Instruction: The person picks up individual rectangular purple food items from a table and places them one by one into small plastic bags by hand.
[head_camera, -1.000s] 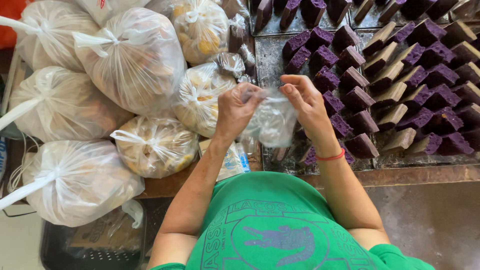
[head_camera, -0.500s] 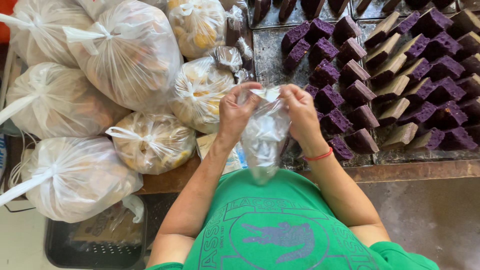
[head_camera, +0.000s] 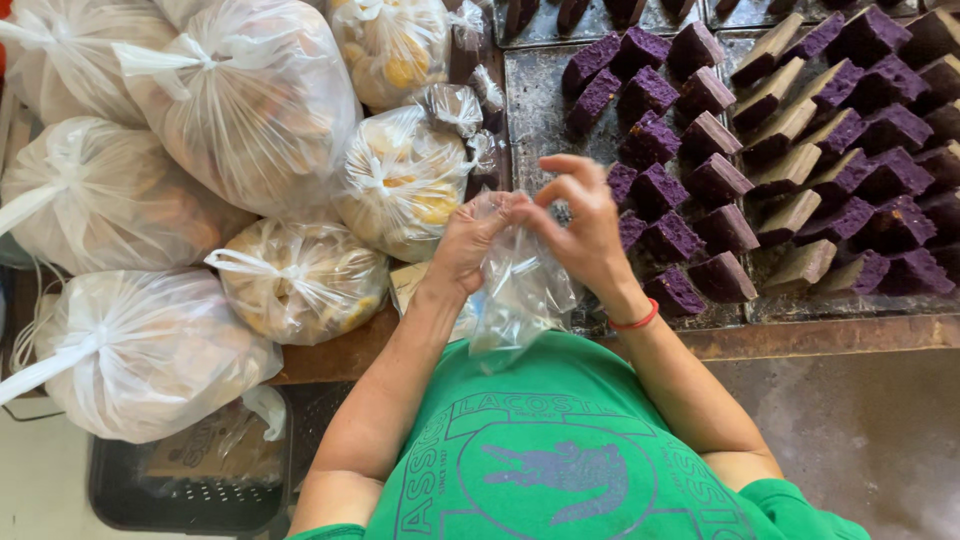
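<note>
Left hand (head_camera: 470, 240) and right hand (head_camera: 585, 225) are both pinching the top edge of a small clear bag (head_camera: 520, 290), fingers closed on the film. Bag is hanging over the near edge of the tray (head_camera: 535, 110), between the wrists. Looks empty, feather-light, limp and slippery; likely best gripped at the mouth. Purple cake pieces (head_camera: 700, 170) are sitting on the tray; tied sacks (head_camera: 250, 100) left of it.

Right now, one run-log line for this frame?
left hand: pinching clear plastic bag mouth | right hand: pinching same bag, fingers raised | bag: hangs empty | purple cake blocks: on tray | tied bags: left
</note>
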